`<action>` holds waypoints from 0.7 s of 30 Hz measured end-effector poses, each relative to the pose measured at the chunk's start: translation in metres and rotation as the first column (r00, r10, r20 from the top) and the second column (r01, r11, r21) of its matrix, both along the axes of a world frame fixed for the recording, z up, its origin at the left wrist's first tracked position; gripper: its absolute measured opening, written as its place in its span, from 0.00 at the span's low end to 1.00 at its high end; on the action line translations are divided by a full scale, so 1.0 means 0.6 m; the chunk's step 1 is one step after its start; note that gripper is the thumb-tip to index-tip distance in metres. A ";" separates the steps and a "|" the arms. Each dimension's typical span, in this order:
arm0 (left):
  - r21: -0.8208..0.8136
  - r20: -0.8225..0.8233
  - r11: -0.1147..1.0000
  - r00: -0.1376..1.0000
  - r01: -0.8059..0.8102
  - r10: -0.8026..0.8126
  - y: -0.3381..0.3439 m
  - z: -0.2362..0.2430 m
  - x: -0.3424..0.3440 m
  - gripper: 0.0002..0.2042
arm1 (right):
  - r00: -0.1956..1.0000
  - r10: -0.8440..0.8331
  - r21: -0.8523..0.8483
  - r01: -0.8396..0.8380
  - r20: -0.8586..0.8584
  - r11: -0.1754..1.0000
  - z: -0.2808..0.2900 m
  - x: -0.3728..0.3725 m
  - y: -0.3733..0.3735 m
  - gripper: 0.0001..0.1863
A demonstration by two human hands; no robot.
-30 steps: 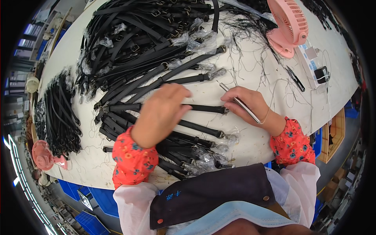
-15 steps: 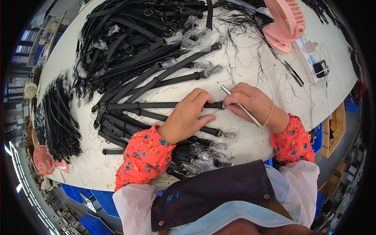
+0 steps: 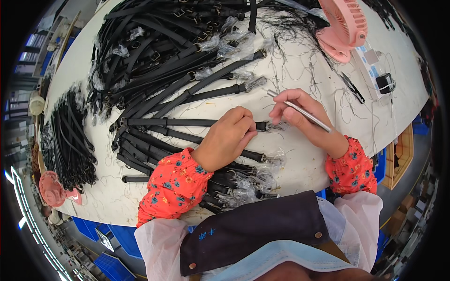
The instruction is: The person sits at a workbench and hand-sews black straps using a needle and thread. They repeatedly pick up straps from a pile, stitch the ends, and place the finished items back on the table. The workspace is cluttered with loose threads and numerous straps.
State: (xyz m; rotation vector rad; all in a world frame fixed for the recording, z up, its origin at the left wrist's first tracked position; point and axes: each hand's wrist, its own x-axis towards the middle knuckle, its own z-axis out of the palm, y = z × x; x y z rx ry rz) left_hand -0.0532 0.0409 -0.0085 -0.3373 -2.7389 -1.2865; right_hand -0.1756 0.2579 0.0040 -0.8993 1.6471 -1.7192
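Observation:
My left hand (image 3: 225,138) is closed in a pinch on a narrow black strap (image 3: 187,122) that lies across the white table. Just past its fingertips the strap ends in a small metal ring (image 3: 268,125), with wispy clear plastic (image 3: 280,126) beside it. A slim silver pen-like tool (image 3: 313,119) rests in my right hand (image 3: 307,127), held across the fingers with its tip toward the upper left. My right fingertips are apart from the ring. More black straps with buckles (image 3: 215,96) fan out above and below this one.
A big heap of black straps (image 3: 150,51) fills the upper left, and a smaller bundle (image 3: 72,140) lies at the left edge. A pink fan (image 3: 344,28), black snips (image 3: 352,88) and a power strip (image 3: 368,70) are at the upper right. Another pink fan (image 3: 54,188) stands lower left.
My right fingers have let go of the strap's ring and moved slightly up and right, turning palm-up with the tool. My left fingers have closed on the strap. Clear plastic now shows beside the ring.

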 end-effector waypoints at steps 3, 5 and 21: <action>0.053 0.019 0.998 1.000 -0.013 0.012 -0.001 0.002 -0.003 0.07 | 0.964 0.087 0.049 -0.102 0.250 0.994 0.002 -0.009 0.005 0.18; 0.068 0.006 0.997 1.000 -0.021 0.021 -0.003 0.000 -0.005 0.07 | 0.948 0.110 0.118 -0.151 0.298 0.981 0.007 -0.011 0.006 0.20; 0.056 0.024 0.996 0.997 -0.073 0.071 0.000 -0.002 -0.007 0.06 | 0.962 0.139 0.233 -0.195 0.236 0.953 0.015 -0.005 -0.003 0.23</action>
